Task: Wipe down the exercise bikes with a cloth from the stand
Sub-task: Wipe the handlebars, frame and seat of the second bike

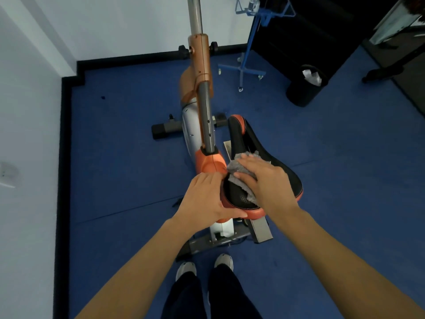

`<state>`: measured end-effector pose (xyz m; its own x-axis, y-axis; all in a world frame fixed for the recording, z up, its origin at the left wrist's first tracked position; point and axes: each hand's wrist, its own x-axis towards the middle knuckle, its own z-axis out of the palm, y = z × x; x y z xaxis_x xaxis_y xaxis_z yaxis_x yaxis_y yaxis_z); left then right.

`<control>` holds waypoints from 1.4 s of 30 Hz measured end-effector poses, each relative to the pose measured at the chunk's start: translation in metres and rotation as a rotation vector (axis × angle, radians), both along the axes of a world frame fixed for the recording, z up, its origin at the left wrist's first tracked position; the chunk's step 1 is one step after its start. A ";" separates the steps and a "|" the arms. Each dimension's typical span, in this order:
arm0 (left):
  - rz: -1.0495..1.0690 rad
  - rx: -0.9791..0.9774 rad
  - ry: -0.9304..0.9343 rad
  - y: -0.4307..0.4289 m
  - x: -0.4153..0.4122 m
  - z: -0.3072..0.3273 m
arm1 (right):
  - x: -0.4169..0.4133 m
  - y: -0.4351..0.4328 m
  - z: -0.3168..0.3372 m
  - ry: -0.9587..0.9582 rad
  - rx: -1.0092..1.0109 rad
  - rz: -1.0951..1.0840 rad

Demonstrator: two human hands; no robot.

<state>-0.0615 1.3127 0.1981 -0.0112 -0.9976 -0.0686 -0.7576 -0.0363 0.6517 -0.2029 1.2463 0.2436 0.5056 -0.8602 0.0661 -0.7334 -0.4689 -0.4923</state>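
Two bare hands are on the saddle [271, 171] of the exercise bike [202, 143], and the view is straight down from the person's head. The right hand [269, 180] lies flat on top of the saddle, palm down and fingers spread, pressing a grey cloth [239, 168] against the black padding. That cloth looks fluffy and shaggy, a pale grey fleece bunched under the palm, with ragged edges poking out beyond the fingertips and again below the thumb side. The left hand [204, 199] wraps the saddle's near left edge, fingers curled over the orange rim, thumb under the rear lip.

The saddle itself is black with an orange border and a patch of small perforations near its wide end, which points toward the person; the narrow nose points away. Beside it rises the bike's grey post, running up into a copper-orange housing, with a white and orange body below and dark stabiliser feet resting on the blue carpet [119, 157].

Beyond the bike stands a blue wheeled stand [249, 54], well apart from the hands. Near it sits a black bin [305, 88] with something pale inside. White shoes [204, 265] and dark trouser legs show at the bottom, just behind the bike's rear foot.
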 end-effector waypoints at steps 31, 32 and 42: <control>-0.026 -0.272 -0.024 0.006 -0.022 0.006 | 0.013 -0.063 0.034 -0.479 0.106 -0.491; -0.015 -0.273 -0.026 0.004 -0.025 0.004 | 0.014 -0.067 0.031 -0.470 0.108 -0.479; 0.167 -0.469 0.088 -0.014 -0.040 -0.024 | 0.041 -0.111 -0.019 -0.095 0.129 -0.228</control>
